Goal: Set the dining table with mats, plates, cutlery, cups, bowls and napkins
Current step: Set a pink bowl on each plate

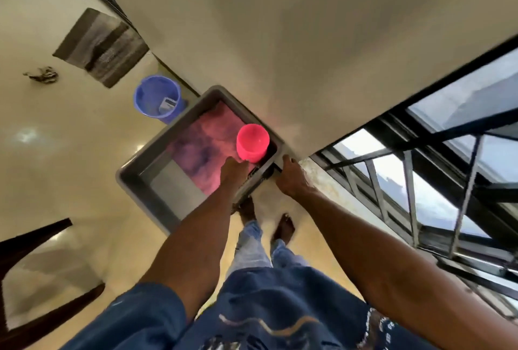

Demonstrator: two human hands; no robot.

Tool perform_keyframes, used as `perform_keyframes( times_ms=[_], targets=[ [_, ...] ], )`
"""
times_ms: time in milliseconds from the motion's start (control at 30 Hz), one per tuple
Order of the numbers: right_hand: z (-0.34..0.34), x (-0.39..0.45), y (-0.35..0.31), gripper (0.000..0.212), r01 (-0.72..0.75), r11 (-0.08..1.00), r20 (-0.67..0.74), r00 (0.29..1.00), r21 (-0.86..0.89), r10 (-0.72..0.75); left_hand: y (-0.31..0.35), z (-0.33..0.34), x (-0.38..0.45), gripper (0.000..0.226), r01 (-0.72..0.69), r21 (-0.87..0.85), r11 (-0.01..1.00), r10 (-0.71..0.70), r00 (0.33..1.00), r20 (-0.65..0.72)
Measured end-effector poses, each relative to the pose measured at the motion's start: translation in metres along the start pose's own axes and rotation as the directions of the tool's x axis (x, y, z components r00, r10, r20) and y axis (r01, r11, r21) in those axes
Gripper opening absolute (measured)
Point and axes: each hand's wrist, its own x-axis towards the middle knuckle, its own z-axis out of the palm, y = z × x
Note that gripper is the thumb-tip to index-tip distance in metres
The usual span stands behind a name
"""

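**Reaching into the grey tub for the pink cup**

Blue sleeves and patterned clothing fill the bottom of the view, and from them our two bare arms stretch down toward the floor.

Our left hand point(234, 171) reaches inside the grey tub point(131, 178), its fingers extended toward the base of the pink cup point(252, 142). They seem to touch it or lie just beside it, and we cannot tell whether the grip has closed on anything. Our right hand point(291, 178) rests on the near corner of the tub, fingers bent over the rim as if steadying it. The cup stands upright at that same corner, on a pink and purple mat or cloth point(201, 147) lying flat in the tub.

To do this step well, we judge that the left hand should wrap around the cup's wall, not its rim, and lift straight up, while the right hand holds the tub steady.

Beyond the tub stand a blue bucket point(157, 98) and a striped floor mat point(101, 46); dark window bars point(420, 181) run along the right. Motion blur smears everything. The left fingertips merge with the cup's shadow, the tub's near edge is hidden under our forearm, and no dining counter is in sight.
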Motion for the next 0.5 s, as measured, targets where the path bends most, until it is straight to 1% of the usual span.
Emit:
perform_keyframes(
  times_ms=[33,133,200,267,300,400,500],
  targets=[
    [0.001,0.01,-0.005,0.053,-0.004,1.0,0.0,1.0,0.01,0.004,0.004,0.001,0.012,0.048,0.017,-0.013,1.0,-0.017,1.0,0.002],
    [0.007,0.039,-0.013,0.05,-0.004,0.999,-0.004,1.0,0.032,0.004,0.011,0.006,0.051,0.062,0.097,-0.12,0.988,-0.096,0.995,0.013],
    [0.005,0.05,-0.022,0.046,-0.01,0.998,-0.017,1.0,0.056,0.011,0.011,0.013,0.082,0.074,0.161,-0.181,0.97,-0.156,0.987,0.044],
    [0.005,0.059,-0.026,0.047,-0.034,0.998,-0.005,0.999,0.058,0.034,0.016,0.017,0.097,0.084,0.214,-0.196,0.957,-0.202,0.976,0.082],
    [0.006,0.065,-0.028,0.05,-0.044,0.997,0.01,0.999,0.06,0.043,0.019,0.019,0.103,0.082,0.232,-0.206,0.95,-0.216,0.971,0.101],
    [0.011,0.076,-0.03,0.057,-0.058,0.996,0.006,0.998,0.067,0.058,0.024,0.023,0.108,0.057,0.255,-0.218,0.942,-0.222,0.961,0.167],
    [0.015,0.083,-0.032,0.058,-0.061,0.996,0.018,0.998,0.071,0.06,0.016,0.029,0.12,0.048,0.292,-0.253,0.922,-0.242,0.948,0.208]
  ],
)
